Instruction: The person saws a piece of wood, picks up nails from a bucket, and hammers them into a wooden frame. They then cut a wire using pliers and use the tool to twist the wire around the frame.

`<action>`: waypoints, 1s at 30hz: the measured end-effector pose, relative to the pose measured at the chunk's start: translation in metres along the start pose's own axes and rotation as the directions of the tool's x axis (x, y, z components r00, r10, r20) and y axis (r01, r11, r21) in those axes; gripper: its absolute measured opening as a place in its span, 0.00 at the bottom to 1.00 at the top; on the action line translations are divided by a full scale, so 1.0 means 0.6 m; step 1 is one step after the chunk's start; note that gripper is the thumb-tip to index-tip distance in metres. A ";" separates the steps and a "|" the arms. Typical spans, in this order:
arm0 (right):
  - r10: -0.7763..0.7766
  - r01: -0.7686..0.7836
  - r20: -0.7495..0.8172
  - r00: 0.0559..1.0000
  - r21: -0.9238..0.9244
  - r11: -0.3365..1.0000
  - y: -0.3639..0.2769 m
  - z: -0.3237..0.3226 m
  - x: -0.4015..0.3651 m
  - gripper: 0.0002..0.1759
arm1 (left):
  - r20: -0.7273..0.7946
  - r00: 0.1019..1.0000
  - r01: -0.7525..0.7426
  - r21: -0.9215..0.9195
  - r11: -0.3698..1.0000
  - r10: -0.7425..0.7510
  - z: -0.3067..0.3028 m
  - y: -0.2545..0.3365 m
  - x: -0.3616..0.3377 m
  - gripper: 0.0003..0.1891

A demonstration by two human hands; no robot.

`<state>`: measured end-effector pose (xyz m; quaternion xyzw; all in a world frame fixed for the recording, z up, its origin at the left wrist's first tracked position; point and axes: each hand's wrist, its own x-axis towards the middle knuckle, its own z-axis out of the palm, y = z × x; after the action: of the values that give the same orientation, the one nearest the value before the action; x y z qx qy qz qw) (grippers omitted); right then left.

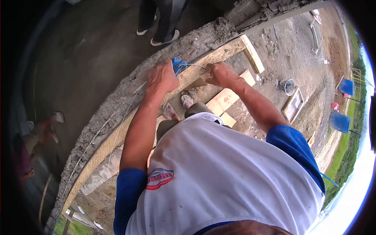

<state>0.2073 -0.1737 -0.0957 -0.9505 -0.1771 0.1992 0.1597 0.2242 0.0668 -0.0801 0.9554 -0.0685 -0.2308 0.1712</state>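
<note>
My left hand (162, 77) is closed at the edge of the rough concrete wall top (129, 84), against a blue bundle (179, 65) of what looks like string or plastic. A thin pale line (195, 64) runs from the bundle to my right hand (220, 74), whose fingers are pinched together around its end. Both hands are over a long wooden board (196, 70) that lies along the wall. Another thin string (127, 111) trails down from my left hand along the board. Under my right hand hangs a brownish flat piece (196, 84), partly hidden.
Two people's legs (158, 19) (43, 131) show beyond the wall. A short wood piece (253, 55) meets the board's end. Planks (225, 101) lie by my feet. Farther right are a bucket (288, 87), a wooden frame (293, 105) and blue containers (340, 122).
</note>
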 end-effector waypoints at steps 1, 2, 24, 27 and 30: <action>-0.093 0.093 -0.003 0.996 -0.017 0.996 0.007 -0.010 0.004 0.22 | -0.011 1.000 0.008 0.015 1.000 -0.008 0.001 -0.001 0.001 0.24; -0.125 0.125 -0.004 0.992 -0.016 0.992 0.017 -0.011 0.010 0.24 | -0.005 1.000 0.009 0.008 1.000 -0.009 0.002 -0.003 0.002 0.23; 0.008 0.023 -0.175 0.985 0.176 0.984 0.029 0.011 0.082 0.13 | 0.127 0.988 0.101 -0.110 0.989 -0.087 0.006 0.026 -0.093 0.26; 0.239 -0.116 -0.206 0.949 0.479 0.870 0.019 0.018 0.072 0.13 | 0.096 0.986 0.145 -0.117 0.982 -0.134 -0.035 0.031 -0.111 0.26; 0.264 -0.179 -0.170 0.949 0.398 0.900 0.013 0.013 0.070 0.10 | 0.109 0.982 0.171 -0.137 0.976 -0.157 -0.064 0.042 -0.137 0.30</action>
<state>0.2420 -0.1618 -0.1191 -0.9320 -0.0067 0.1401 0.3343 0.1683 0.0717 -0.0047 0.9303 0.0194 -0.2949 0.2173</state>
